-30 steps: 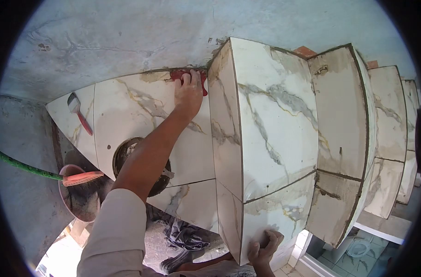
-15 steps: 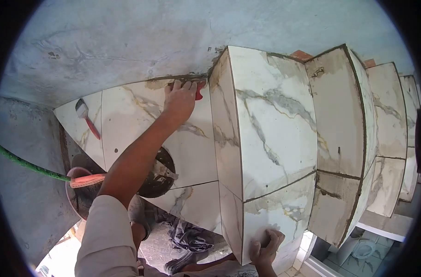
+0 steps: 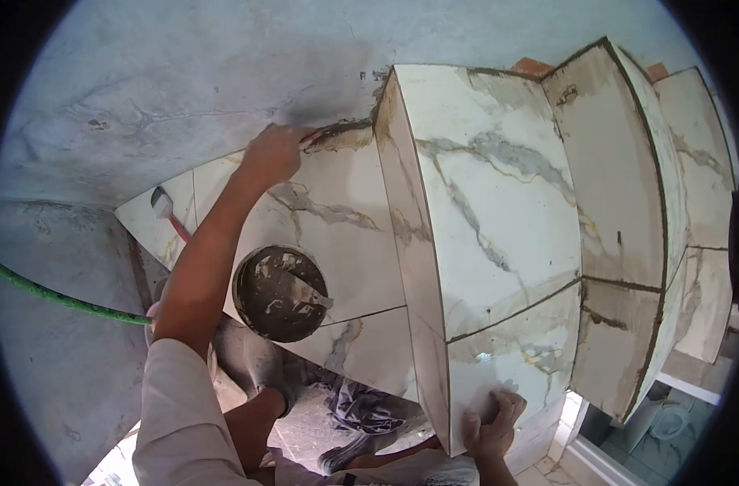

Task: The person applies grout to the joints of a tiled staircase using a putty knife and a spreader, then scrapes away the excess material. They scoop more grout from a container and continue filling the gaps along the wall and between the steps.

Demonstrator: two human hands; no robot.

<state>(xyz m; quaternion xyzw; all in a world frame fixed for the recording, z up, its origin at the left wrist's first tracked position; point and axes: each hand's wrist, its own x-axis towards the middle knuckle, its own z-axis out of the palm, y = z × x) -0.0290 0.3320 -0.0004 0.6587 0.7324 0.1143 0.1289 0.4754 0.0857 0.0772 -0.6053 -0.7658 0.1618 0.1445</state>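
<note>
My left hand [image 3: 274, 154] is closed on a small red tool [image 3: 308, 139], mostly hidden by the fingers, at the dark joint where the floor tile [image 3: 337, 182] meets the wall. My right hand [image 3: 496, 423] rests on the lower front part of the tiled step [image 3: 507, 235], thumb and fingers apart. Below my left forearm stands a round tub [image 3: 238, 300] of grey paste, with a putty knife [image 3: 308, 292] lying in it. A brush with a red handle [image 3: 161, 202] lies on the tile to the left, partly behind my forearm.
More tiled steps [image 3: 616, 211] with dark joints continue to the right. A grey plastered wall [image 3: 223, 57] runs along the back. A green hose [image 3: 61, 300] crosses at left. Crumpled dark cloth [image 3: 365, 409] lies below, near my legs. A toilet [image 3: 669, 421] shows at lower right.
My left hand has slid left along the wall joint with the red tool, uncovering dark paste there. The view has shifted, and the tub now shows fully. My right hand stays on the step.
</note>
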